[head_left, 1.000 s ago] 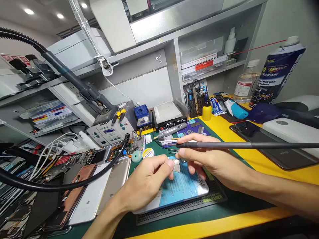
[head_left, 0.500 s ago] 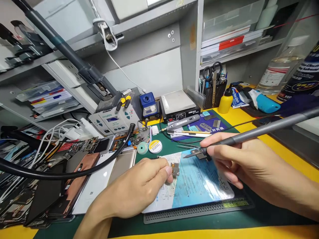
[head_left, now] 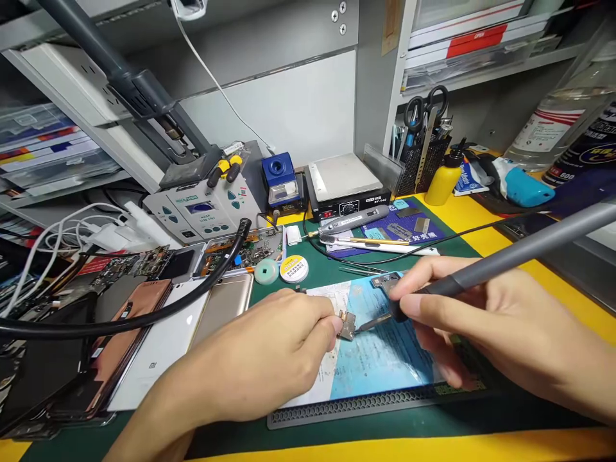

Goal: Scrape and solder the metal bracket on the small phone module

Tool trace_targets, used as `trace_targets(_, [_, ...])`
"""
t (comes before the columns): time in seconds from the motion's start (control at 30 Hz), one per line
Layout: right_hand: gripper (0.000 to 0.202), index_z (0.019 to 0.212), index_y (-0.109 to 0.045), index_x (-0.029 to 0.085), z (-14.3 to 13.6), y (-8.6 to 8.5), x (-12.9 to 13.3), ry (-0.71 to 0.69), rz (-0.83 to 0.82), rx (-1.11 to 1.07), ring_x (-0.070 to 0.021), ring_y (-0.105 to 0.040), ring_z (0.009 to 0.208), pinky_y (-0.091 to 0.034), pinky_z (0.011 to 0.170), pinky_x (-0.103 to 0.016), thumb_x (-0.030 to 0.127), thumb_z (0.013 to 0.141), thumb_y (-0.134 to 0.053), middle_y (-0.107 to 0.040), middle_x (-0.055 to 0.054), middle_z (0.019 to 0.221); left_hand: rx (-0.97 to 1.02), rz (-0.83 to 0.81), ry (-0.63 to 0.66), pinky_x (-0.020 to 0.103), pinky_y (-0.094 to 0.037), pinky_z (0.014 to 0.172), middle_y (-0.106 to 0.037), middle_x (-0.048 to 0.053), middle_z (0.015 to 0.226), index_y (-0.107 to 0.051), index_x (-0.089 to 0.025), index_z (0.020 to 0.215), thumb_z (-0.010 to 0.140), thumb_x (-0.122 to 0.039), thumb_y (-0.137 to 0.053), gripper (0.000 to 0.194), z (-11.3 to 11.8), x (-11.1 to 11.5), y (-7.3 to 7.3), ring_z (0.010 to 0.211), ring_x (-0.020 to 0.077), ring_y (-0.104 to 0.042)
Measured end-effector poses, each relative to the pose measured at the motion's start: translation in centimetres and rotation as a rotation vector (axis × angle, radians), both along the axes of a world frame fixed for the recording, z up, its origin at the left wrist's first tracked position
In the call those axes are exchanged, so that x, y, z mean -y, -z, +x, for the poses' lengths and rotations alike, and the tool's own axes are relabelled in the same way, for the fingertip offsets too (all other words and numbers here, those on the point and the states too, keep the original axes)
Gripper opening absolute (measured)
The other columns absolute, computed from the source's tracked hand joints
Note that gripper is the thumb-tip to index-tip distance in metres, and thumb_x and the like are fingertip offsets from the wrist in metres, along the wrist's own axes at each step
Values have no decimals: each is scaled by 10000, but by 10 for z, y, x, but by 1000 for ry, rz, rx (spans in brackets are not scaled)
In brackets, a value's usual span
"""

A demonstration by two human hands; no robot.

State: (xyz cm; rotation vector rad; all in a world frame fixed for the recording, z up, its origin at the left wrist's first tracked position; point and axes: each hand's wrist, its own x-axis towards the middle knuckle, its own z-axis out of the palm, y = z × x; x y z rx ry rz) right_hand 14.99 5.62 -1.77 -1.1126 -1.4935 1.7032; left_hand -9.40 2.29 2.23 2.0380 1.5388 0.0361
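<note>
Pinched between the thumb and fingers of my left hand (head_left: 283,346) is a small metal-faced phone part (head_left: 347,325), with a bit of orange flex by my thumb. My right hand (head_left: 462,314) is closed like a pen grip around a long grey pen-shaped tool (head_left: 510,256) with a dark, narrow tip. That tip meets the lower right edge of the phone part, or lies very close to it. Under both hands lies a blue and white printed sheet (head_left: 370,366). A small dark phone part (head_left: 385,281) sits beside my right fingertips, partly hidden by them.
A green mat (head_left: 231,443) covers the yellow desk. Phones (head_left: 163,346) and boards crowd the left, crossed by a black hose (head_left: 144,330). Behind are a grey control station (head_left: 202,208), a hot plate (head_left: 346,179), tweezers (head_left: 359,269), a round tin (head_left: 294,269) and a yellow bottle (head_left: 443,176).
The view has tilted down and closer. The tool tip has moved down and left from above the sheet to the edge of the phone part. My left hand keeps its hold.
</note>
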Motion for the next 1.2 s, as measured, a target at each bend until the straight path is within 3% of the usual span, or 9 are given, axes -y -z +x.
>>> trace_targets(0.17, [283, 782, -696, 248, -6, -4, -1, 67, 44, 23, -159, -616, 359, -505, 337, -241, 503, 872, -779, -657, 13, 521, 47, 0, -9, 297, -316, 623, -629, -34, 704, -593, -239, 745, 1056, -418, -390, 412, -1, 3, 1, 673, 144, -556])
trace_targets(0.33, [268, 784, -707, 248, -10, -7, -3, 75, 35, 31, -167, -616, 339, -481, 311, -236, 491, 824, -812, -654, 7, 514, 24, 19, -99, 306, -361, 692, -710, 4, 834, -645, -277, 805, 1030, -448, -385, 384, 2, 7, 6, 854, 219, -617])
trace_targets(0.6, [299, 716, -682, 250, -12, -7, -1, 95, -12, 51, -159, -591, 326, -464, 295, -235, 475, 733, -878, -653, 4, 509, -29, -27, -93, 363, -406, 828, -743, 55, 900, -622, -270, 797, 975, -413, -343, 360, 5, 6, 10, 889, 275, -630])
trace_targets(0.87, [237, 768, -705, 258, -11, -4, 1, 84, -25, 78, -147, -571, 355, -458, 316, -224, 473, 827, -786, -618, 3, 497, -45, -14, -40, 357, -369, 723, -732, 56, 819, -608, -265, 768, 990, -388, -320, 384, 5, 4, 11, 791, 254, -623])
trace_targets(1.2, [198, 753, -726, 260, -14, -7, 3, 75, -20, 108, -142, -546, 355, -408, 313, -205, 429, 744, -828, -596, 2, 457, -45, -83, -83, 355, -283, 675, -687, 37, 866, -556, -261, 755, 1012, -494, -311, 425, 5, 2, 12, 876, 260, -558])
